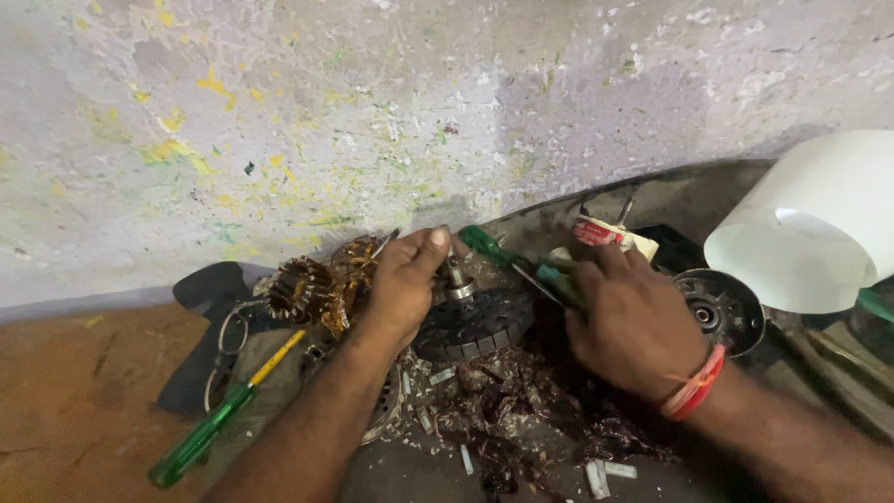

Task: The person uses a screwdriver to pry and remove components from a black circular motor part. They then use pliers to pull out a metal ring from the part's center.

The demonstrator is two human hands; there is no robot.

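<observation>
At lower left a green-and-yellow screwdriver (223,414) lies beside copper windings (312,289). Mid-frame, the left hand (402,284) presses on a dark slotted motor core (475,326), its fingers laid flat over it. The right hand (633,321) is wrapped around a green-handled screwdriver (507,256) just above the core. Wire scraps (521,419) litter the floor below a paint-flecked wall (372,112); a white tub (810,224) sits at right.

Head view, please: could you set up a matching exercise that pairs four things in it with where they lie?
Things:
1. green-handled screwdriver with yellow shaft
2. white cylinder
3. black round motor core
4. copper wire scraps

Places:
A. far right, by the wall
B. under the left hand
C. lower left, on the dark cloth
D. in front of the core, between the forearms

Pairs: 1-C, 2-A, 3-B, 4-D
</observation>
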